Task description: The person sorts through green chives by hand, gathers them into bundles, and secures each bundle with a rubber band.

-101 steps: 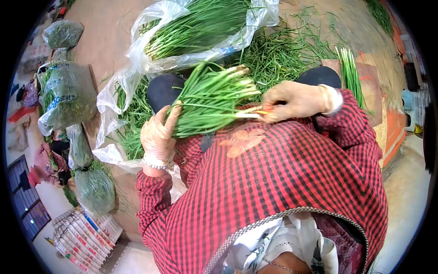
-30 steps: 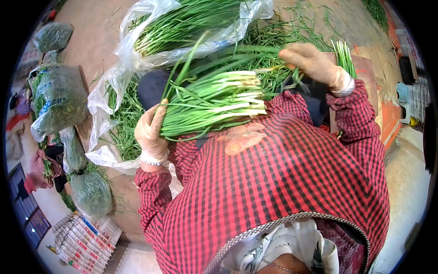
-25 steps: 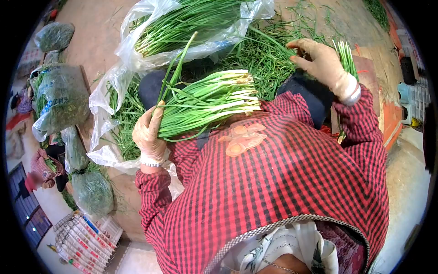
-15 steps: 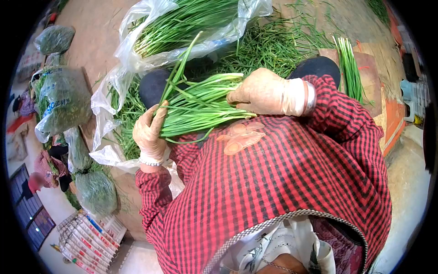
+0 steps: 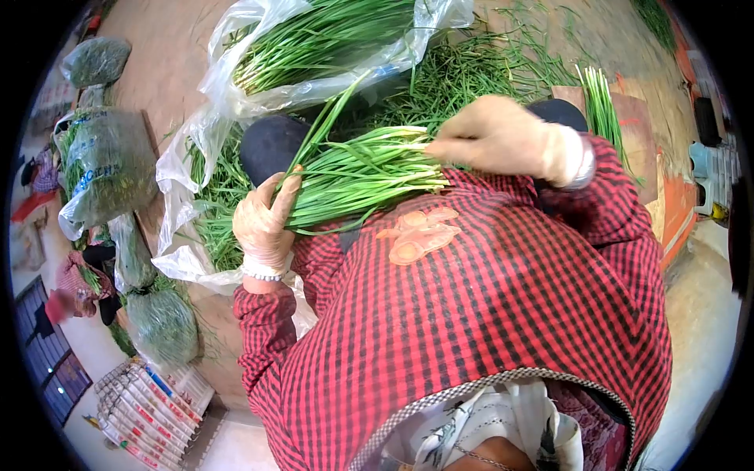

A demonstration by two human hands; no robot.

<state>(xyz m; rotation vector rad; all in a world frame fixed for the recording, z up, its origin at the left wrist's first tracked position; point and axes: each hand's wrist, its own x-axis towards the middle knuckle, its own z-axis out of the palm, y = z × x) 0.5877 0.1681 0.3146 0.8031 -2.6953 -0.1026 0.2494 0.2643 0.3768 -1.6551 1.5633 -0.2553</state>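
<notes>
My left hand (image 5: 265, 220), in a thin pale glove, is closed around the leafy side of a bunch of garlic chives (image 5: 361, 173). The bunch lies across my lap with its pale cut ends to the right. A few longer leaves stick up past my left fingers. By those pale ends is my right hand (image 5: 503, 141), also gloved and smeared by motion. Its fingertips are close to the upper stems, and I cannot make out whether they pinch any. A red checked apron (image 5: 487, 290) covers my lap below the bunch.
Ahead, an open plastic bag (image 5: 275, 98) holds more chives. Loose chives (image 5: 463, 86) cover the floor between my knees. A small bunch (image 5: 603, 114) rests on a board (image 5: 640, 133) at right. Filled bags (image 5: 118, 169) stand at left, near another person (image 5: 75, 286).
My right hand has moved up and to the right, off the middle of the stem ends, which now show more fully. My left hand keeps its hold and has shifted slightly right.
</notes>
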